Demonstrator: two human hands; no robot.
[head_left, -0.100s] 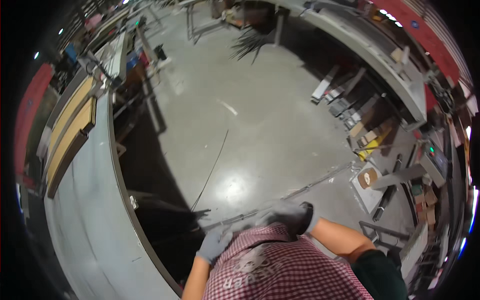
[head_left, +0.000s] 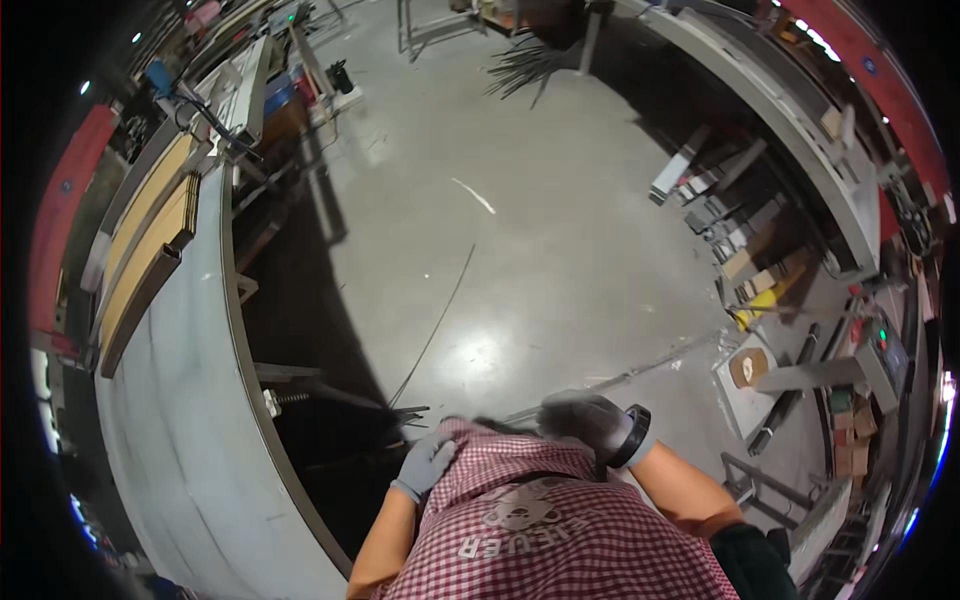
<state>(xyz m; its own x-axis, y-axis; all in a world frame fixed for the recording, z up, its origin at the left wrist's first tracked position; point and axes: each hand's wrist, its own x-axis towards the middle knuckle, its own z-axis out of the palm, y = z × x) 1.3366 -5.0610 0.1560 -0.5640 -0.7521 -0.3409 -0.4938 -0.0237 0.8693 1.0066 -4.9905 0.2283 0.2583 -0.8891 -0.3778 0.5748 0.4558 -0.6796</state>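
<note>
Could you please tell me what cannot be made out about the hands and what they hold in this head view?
- Right hand: motion-blurred; its grip is unreadable.
- Left hand: fingers partly behind the checked shirt; whether it holds anything is unclear.
- Thin rods near the left hand: too thin and shadowed by the table.

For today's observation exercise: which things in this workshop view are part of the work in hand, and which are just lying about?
In hand:
- left hand, gloved, resting on the red checked apron
- right hand, gloved, at the apron's top edge
- thin metal rods on the floor just beyond the hands

Lying about:
- grey workbench
- wooden boards
- metal offcuts
- dark rod bundle
</note>
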